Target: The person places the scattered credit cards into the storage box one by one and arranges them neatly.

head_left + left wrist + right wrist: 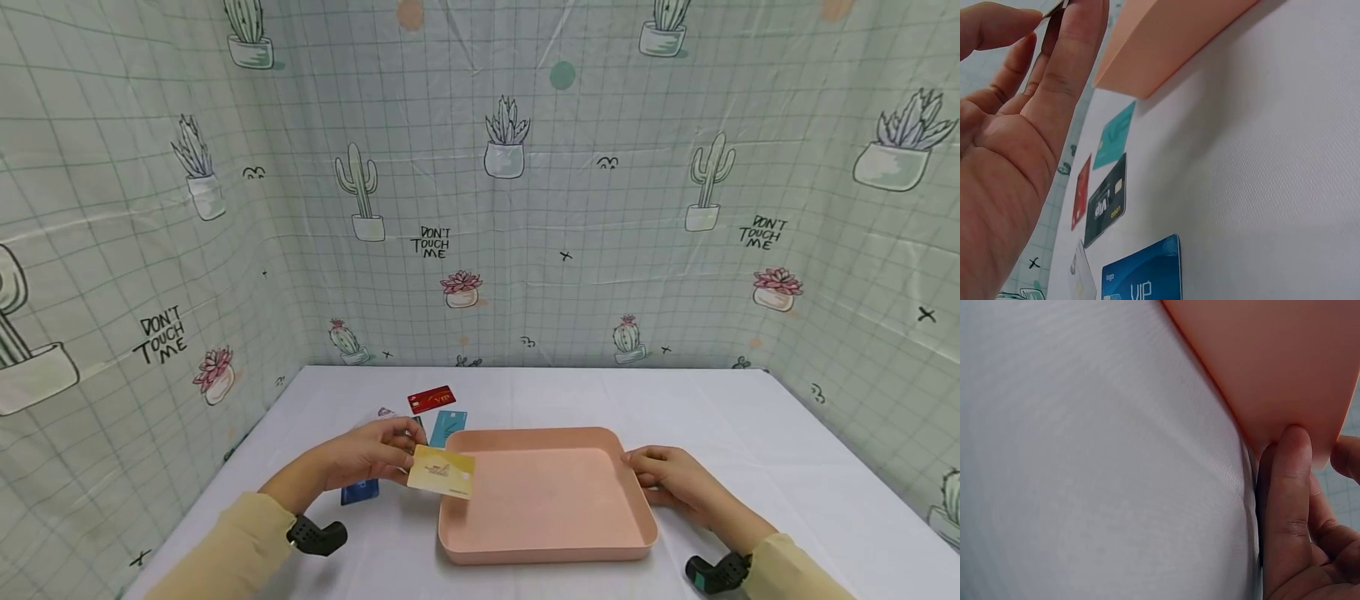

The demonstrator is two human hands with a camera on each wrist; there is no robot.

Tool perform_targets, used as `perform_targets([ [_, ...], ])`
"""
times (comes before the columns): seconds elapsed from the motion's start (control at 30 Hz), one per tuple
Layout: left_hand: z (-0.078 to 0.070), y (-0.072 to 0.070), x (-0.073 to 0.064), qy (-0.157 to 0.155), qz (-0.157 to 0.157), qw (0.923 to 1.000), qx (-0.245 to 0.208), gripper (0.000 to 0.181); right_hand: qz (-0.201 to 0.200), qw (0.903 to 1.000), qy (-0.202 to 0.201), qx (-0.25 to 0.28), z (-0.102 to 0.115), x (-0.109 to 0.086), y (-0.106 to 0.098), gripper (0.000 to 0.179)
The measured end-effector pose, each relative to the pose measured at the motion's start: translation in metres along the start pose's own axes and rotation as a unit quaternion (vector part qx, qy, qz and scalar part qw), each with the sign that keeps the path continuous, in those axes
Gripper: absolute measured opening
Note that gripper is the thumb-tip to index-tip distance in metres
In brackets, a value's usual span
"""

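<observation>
At centre frame in the head view the left hand (367, 454) pinches a yellow card (442, 472) over the pink tray's (547, 550) left rim, the right hand (678, 479) curls on its right rim, while only the left wrist view shows a dark card (1105, 201) lying flat.

Cactus-print cloth (525, 208), white tablecloth (750, 433).

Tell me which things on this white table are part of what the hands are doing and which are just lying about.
In use:
left hand pinching the yellow plastic card
right hand gripping the rim of the pink rectangular plastic tray

Lying about:
red card
teal card
dark green card
blue card
pale card
</observation>
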State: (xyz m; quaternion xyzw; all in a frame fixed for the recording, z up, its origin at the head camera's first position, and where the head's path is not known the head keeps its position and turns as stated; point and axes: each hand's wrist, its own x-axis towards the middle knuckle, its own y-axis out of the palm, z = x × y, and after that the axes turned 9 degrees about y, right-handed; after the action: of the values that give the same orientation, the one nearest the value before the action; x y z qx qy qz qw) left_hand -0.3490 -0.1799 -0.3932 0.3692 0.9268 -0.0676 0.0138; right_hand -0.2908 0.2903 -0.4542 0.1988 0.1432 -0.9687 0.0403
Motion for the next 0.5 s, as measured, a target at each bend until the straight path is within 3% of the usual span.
perform_targets([
  [0.5, -0.0016, 0.0092, 0.0001, -0.003, 0.002, 0.9998, -0.021, 0.04, 0.009, 0.9999, -0.006, 0.001, 0.0004, -0.0029, -0.002, 0.058],
])
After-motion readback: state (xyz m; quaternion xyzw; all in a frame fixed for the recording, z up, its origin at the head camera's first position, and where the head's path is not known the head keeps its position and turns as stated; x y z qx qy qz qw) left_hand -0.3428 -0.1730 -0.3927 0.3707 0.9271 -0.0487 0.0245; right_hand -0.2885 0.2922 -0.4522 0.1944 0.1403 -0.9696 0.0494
